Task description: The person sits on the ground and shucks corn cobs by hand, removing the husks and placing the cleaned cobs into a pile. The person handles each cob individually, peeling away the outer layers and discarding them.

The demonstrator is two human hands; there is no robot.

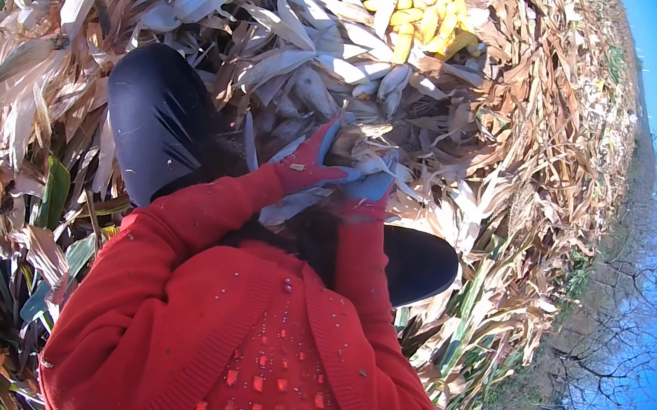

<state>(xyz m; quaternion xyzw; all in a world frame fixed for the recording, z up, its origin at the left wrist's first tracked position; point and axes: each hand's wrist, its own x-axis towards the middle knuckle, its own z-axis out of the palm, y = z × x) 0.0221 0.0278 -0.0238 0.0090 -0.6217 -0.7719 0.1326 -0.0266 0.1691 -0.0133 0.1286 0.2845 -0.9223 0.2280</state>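
My left hand [315, 160], in a red and grey work glove, is in front of my lap with thumb and fingers spread around pale corn husk. Close to its right is my right hand [372, 180], also gloved, its fingers curled at a bunch of dry husk [372, 147]. Whether an ear of corn is inside that husk cannot be told. Loose husk [292, 204] lies below the hands. Unhusked ears [315, 92] lie just beyond them, and farther off is a pile of bare yellow corn ears [431, 15].
My bent knees in dark trousers [152, 121] flank the hands. Dry husks and leaves [16, 104] cover the ground at the left. Brown corn stalks [553, 126] lie in a long heap at the right, with bare trees [598, 358] beyond.
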